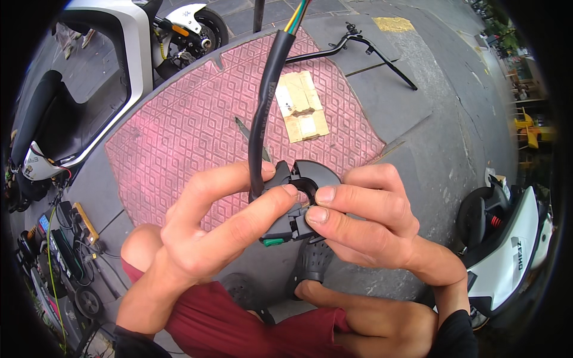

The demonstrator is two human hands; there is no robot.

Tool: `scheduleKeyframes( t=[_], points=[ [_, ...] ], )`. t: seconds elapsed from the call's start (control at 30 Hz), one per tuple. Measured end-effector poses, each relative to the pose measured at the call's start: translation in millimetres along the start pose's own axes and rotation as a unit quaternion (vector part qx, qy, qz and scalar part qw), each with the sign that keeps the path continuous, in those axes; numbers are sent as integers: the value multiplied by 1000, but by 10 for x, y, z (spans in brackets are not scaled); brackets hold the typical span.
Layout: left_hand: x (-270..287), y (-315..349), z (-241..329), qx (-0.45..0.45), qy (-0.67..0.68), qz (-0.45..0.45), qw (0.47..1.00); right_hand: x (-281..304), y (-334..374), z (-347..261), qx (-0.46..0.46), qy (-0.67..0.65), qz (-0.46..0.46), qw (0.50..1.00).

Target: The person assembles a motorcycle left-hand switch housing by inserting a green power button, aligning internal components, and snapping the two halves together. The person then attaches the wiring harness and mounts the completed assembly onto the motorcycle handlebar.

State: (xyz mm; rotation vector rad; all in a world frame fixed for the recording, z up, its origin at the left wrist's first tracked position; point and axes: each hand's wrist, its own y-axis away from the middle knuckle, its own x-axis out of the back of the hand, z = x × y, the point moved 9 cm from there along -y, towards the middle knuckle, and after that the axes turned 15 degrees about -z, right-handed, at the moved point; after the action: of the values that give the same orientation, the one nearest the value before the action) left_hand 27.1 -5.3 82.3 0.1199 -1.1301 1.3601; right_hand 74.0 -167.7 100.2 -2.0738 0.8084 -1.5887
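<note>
A round black handlebar switch housing (pixel 320 171) is held between both hands above my knees. It has a hole in its middle and a green button (pixel 274 242) on its near edge. My left hand (pixel 200 238) pinches its left side, thumb near the central hole. The thumb and fingertips of my right hand (pixel 373 221) press together at the right rim of the hole; whether a small part sits between them is hidden. A thick black-sleeved cable (pixel 262 119) rises from the housing's left side, with coloured wires (pixel 296 18) at its top end.
A pink patterned mat (pixel 185 125) lies on the grey ground, bearing flattened cardboard (pixel 307 126) and a thin dark tool (pixel 242 126). A black handlebar (pixel 391 67) rests at its far right edge. White scooter bodies (pixel 140 53) stand left and right (pixel 507 262); cables and parts (pixel 65 250) crowd the left.
</note>
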Motion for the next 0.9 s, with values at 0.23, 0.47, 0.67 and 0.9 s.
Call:
scheduleKeyframes(
  t=[0.23,0.47,0.67,0.9],
  points=[
    [-17,-25,53,-7,-20,-2,1000,-18,90,15,-11,-15,21,1000],
    [-18,-69,62,-3,12,-17,1000,11,98,-24,-3,7,1,1000],
    [-63,-62,-8,38,56,-31,997,-50,140,132,-66,-101,14,993],
    [-71,28,85,-39,23,-8,999,-85,261,138,-48,-129,31,990]
  ],
)
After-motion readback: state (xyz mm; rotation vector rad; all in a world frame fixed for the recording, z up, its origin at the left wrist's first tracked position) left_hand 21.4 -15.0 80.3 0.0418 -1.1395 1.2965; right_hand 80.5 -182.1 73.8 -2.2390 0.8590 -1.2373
